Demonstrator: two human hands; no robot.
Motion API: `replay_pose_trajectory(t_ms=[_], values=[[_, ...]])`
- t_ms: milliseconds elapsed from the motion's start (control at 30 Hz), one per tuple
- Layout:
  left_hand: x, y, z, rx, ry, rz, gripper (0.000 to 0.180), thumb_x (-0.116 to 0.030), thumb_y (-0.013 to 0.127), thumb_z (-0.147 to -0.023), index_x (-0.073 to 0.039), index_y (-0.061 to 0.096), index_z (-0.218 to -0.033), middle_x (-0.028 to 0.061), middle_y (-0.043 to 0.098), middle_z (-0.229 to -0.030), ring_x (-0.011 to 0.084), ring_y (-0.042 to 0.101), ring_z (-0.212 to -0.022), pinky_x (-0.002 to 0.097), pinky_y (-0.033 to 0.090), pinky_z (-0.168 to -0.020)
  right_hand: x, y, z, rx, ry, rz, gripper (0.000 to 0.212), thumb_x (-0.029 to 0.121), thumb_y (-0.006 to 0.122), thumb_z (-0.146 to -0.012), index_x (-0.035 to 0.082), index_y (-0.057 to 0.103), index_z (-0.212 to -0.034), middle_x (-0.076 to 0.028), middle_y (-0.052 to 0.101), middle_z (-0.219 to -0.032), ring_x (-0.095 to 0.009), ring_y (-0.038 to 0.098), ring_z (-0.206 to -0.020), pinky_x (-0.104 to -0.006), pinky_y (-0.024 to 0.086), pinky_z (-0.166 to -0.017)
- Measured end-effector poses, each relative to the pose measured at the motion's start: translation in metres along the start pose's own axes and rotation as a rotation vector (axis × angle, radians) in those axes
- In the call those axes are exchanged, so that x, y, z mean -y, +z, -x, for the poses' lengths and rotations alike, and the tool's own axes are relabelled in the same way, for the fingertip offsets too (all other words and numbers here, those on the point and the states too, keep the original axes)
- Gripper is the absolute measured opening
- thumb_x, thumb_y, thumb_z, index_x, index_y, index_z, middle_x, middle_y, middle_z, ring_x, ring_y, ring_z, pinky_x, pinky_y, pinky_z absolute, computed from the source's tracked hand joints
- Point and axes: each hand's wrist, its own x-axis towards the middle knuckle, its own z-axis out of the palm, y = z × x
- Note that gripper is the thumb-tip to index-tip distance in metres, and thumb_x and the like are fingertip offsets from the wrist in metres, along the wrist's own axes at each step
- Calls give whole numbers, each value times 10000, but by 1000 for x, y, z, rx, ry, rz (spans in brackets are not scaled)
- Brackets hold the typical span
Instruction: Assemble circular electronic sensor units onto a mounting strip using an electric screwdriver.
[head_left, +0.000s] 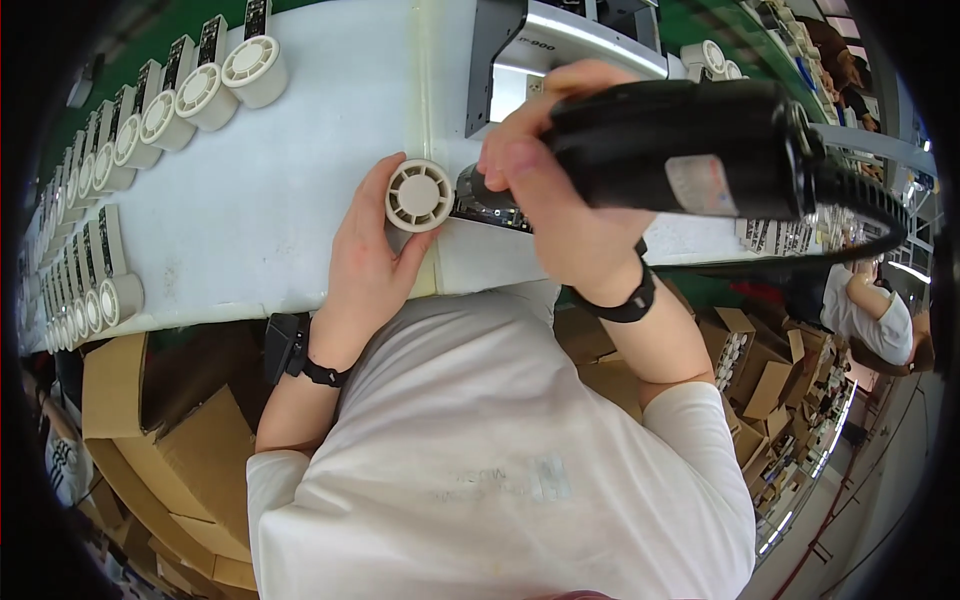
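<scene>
My left hand (368,240) is wrapped round the round head of a white housing (419,196), its spoked grille facing up. A dark circuit board (508,218) lies along the narrow part that runs right from this head. In my right hand (560,200) is a black electric screwdriver (660,150), held almost level above the table. Its grey nose (480,190) points left and down toward the board, close beside the head. My fingers and the tool hide the bit's tip, so whether it touches a screw cannot be seen.
Rows of similar white housings (205,97) with dark boards stand along the left of the white table (290,130). A grey machine (590,40) is at the back. The screwdriver's black cable (880,235) loops right. Cardboard boxes (190,470) lie below; another person (870,310) is far right.
</scene>
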Motion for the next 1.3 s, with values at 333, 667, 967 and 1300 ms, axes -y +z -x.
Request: replay_pose_trajectory(t_ms=[333,667,967,1300], values=[[3,1,3,-8,28,-8,636,-82,690,-775,9,355,-1308,210,496,-1229,378,533,-1074,402,467,-875,16,-45,-40,-392,-181,-50,304,-7,527,-815,-44,395,-1086,-108,538,-654,-189,510,-547,-375,483,-581],[4,0,4,-12,37,-9,646,-85,691,-775,13,349,-1314,211,488,-1247,379,529,-1085,403,465,-880,4,-48,-37,-279,-16,-37,245,-18,548,-804,-29,437,-1023,-102,538,-659,-186,508,-536,-372,477,-574],[2,-1,2,-30,79,-25,660,-34,690,-752,-16,369,-1328,208,482,-1266,374,521,-1104,393,461,-895,32,-12,8,-184,14,-255,344,-1,574,-814,29,393,-1104,-66,529,-682,-156,516,-573,-325,466,-564],[0,-1,3,-25,69,25,662,-13,692,-726,-22,388,-1314,200,488,-1248,377,525,-1078,401,472,-874,22,1,20,-74,91,-252,425,-45,600,-777,-14,345,-1115,-85,607,-705,-126,577,-630,-275,497,-605]])
